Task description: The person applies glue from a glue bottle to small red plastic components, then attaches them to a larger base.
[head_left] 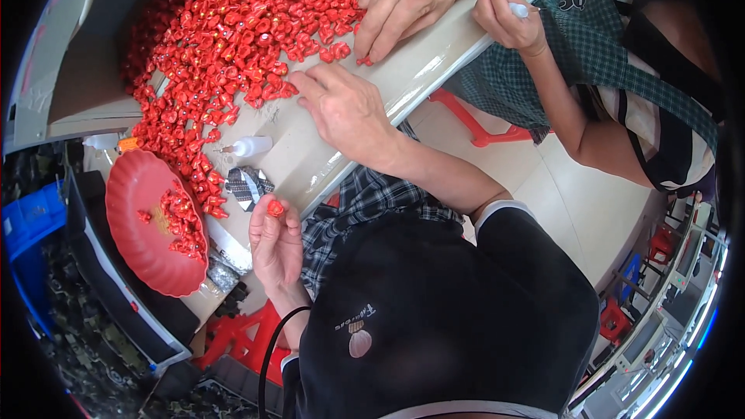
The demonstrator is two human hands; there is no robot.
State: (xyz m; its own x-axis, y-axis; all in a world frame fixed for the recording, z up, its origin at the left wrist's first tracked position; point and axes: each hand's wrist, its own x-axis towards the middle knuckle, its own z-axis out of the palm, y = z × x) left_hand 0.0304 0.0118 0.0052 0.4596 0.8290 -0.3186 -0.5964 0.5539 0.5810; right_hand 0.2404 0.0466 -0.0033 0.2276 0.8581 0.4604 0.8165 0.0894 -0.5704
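My left hand (276, 250) is raised near the table's edge, a small red piece (275, 208) pinched between thumb and fingertips. Its exact kind is too small to tell. Further in, my right hand (344, 112) rests over the table, palm down and fingers loosely stretched, their tips at the edge of a big heap of similar glossy red pieces (233, 46). Nothing shows in that hand. Between my hands lie a small white squeeze bottle (252, 147) with a thin tip and a crumpled dark patterned cloth (248, 186).
A scalloped red tray (128, 217) with some red pieces stands at the left. Across from it, a co-worker's hand (407, 8) touches the heap; their other hand (508, 23) holds a white bottle (520, 10). A grey panel (93, 54) borders the heap.
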